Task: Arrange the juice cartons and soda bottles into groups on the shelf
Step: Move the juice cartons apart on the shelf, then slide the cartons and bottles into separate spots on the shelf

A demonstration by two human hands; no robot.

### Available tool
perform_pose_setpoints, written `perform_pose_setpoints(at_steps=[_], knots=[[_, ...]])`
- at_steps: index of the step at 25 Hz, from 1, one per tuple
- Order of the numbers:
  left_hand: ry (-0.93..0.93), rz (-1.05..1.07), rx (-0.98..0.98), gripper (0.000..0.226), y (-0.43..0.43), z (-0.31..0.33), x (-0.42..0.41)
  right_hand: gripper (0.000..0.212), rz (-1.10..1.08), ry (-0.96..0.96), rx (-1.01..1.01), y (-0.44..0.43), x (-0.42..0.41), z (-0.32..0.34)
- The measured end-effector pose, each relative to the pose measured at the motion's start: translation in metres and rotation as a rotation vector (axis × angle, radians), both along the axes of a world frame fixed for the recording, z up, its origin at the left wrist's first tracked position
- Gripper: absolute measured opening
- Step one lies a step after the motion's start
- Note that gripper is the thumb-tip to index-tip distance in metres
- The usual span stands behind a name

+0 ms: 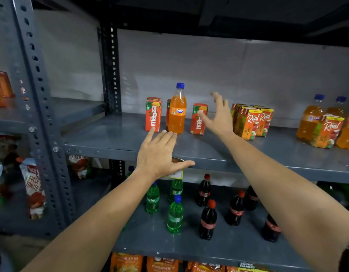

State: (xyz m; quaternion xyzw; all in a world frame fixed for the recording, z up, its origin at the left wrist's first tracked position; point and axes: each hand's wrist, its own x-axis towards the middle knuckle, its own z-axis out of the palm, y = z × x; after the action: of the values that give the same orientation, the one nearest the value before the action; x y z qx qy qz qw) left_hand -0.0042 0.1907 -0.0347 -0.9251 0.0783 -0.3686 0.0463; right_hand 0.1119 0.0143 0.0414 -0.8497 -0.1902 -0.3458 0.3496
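Note:
On the grey upper shelf (pixel 110 138) an orange Fanta bottle (pixel 177 110) with a blue cap stands among red Maaza cartons: one on its left (pixel 153 115), one partly hidden behind it (pixel 168 112), one on its right (pixel 198 119). My left hand (pixel 159 154) hovers flat and open just in front of the bottle, holding nothing. My right hand (pixel 218 114) is spread open beside the right Maaza carton, thumb close to it. Further right stand Real juice cartons (pixel 254 122), then more Fanta bottles (pixel 310 118) with another Real carton (pixel 327 132) in front.
The shelf below holds green Sprite bottles (pixel 174 215) and dark cola bottles (pixel 208 220). Grey perforated uprights (pixel 42 107) frame the rack. Tomato sauce pouches (pixel 33 185) hang at lower left; tea packets (pixel 161 264) line the bottom shelf.

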Motion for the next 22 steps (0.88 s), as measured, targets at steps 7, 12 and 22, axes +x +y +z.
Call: perform_pose_setpoints(at_steps=[7,12,22], knots=[[-0.020,-0.013,-0.008,0.099,0.000,-0.001,-0.001,0.061,-0.117,0.167,-0.046,0.069,-0.008,0.015],[-0.027,-0.026,-0.023,0.098,0.000,-0.002,-0.001,0.054,-0.095,0.281,-0.035,0.080,0.004,0.007],[-0.032,0.005,-0.043,0.094,-0.015,-0.002,-0.001,0.042,-0.144,0.223,-0.039,-0.034,-0.044,0.010]])
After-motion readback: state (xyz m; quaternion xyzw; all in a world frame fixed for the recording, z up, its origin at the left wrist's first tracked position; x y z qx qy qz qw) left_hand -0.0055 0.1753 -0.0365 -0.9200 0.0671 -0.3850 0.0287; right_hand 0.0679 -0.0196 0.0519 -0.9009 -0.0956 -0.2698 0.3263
